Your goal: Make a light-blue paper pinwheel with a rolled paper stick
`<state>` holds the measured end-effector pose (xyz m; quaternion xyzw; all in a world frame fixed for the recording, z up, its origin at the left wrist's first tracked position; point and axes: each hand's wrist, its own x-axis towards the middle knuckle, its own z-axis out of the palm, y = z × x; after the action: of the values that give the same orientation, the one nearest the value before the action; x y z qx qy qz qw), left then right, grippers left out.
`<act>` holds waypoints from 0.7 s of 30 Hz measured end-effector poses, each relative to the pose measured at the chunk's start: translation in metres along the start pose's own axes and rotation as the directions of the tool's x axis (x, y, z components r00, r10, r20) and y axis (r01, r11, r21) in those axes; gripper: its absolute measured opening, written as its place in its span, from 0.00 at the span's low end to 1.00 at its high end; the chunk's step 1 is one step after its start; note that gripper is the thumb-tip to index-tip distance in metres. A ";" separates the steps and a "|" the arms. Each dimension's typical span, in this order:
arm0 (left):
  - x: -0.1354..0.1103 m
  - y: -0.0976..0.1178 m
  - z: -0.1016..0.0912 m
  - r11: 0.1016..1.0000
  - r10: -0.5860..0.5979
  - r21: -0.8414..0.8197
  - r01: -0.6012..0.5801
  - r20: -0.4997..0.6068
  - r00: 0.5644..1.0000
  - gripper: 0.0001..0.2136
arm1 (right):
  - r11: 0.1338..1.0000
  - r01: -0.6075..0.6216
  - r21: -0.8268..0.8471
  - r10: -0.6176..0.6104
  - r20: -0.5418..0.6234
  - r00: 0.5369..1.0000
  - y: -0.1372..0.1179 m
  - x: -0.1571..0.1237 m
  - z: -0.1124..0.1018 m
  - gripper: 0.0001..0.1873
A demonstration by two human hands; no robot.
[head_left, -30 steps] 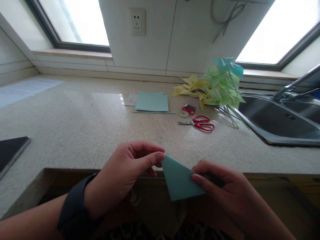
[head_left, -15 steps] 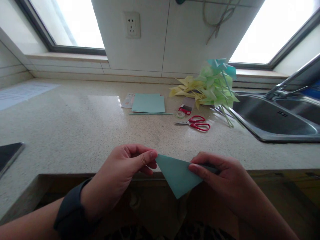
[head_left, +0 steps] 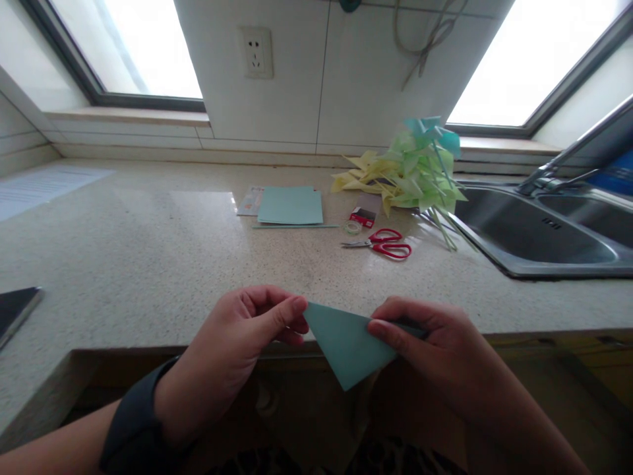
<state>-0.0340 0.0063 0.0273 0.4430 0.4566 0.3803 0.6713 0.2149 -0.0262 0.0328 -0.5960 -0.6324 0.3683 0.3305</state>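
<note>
Here at your far left, a dark slab point(head_left: 18, 314) pokes in over the counter point(head_left: 143, 270), cut off by the edge of view, and beyond it a printed sheet point(head_left: 49, 189) lies flat, its text too small to read. Now in comes your left arm, dark band point(head_left: 141, 419) around the wrist, and your left hand point(head_left: 230, 346) has the left corner of the paper pinched between thumb tip and fingers, the other fingers loosely curled. Up on the wall, level with that hand, sits a socket point(head_left: 256, 53). Farther back on the counter there's a packet point(head_left: 249, 200), partly under the green sheets point(head_left: 289, 206), with a thin stick point(head_left: 297, 227) lying along their near side. And there's the paper point(head_left: 341, 343) itself: pale green, folded to a triangle, held up between your two hands at the counter's front edge, one point hanging down. Behind it lie the tape roll point(head_left: 353, 227), the red box point(head_left: 362, 217) just beside it, and the scissors point(head_left: 378, 245), red handles to the right, blades to the left. Your right hand point(head_left: 435, 340) grips the paper's right part, thumb in front, fingers bent in behind. Past it come the pinwheels point(head_left: 413, 161), yellow, green and blue, heaped near the sink point(head_left: 534, 231), and finally the tap point(head_left: 548, 170).
</note>
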 end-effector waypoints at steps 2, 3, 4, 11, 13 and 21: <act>-0.001 -0.001 0.001 0.998 -0.045 -0.038 0.047 0.055 0.997 0.13 | 1.000 -0.006 -0.004 0.006 -0.001 1.000 -0.001 0.001 0.001 0.13; -0.001 -0.001 0.002 0.995 -0.075 -0.053 0.081 0.108 0.991 0.13 | 1.000 -0.010 -0.005 0.010 -0.002 1.000 -0.001 0.001 0.001 0.13; -0.001 -0.002 0.003 0.991 -0.107 -0.056 0.118 0.162 0.981 0.12 | 1.000 -0.015 -0.007 0.015 -0.001 1.000 -0.002 0.001 0.002 0.14; -0.002 -0.006 0.003 0.994 -0.111 -0.009 0.113 0.126 0.986 0.13 | 0.991 -0.063 0.121 0.070 -0.054 0.996 0.000 0.003 0.005 0.13; -0.003 -0.007 0.004 0.994 -0.088 -0.055 0.092 0.080 0.993 0.15 | 0.943 -0.097 0.319 0.124 -0.067 0.990 0.004 0.001 0.011 0.14; -0.005 -0.012 0.007 0.986 -0.084 -0.141 0.090 0.052 0.995 0.14 | 0.654 -0.073 0.753 0.201 -0.080 0.976 0.010 -0.010 0.040 0.14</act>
<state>-0.0282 -0.0040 0.0190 0.3821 0.4315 0.3720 0.7277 0.1865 -0.0391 0.0035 -0.4814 -0.3514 0.5707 0.5648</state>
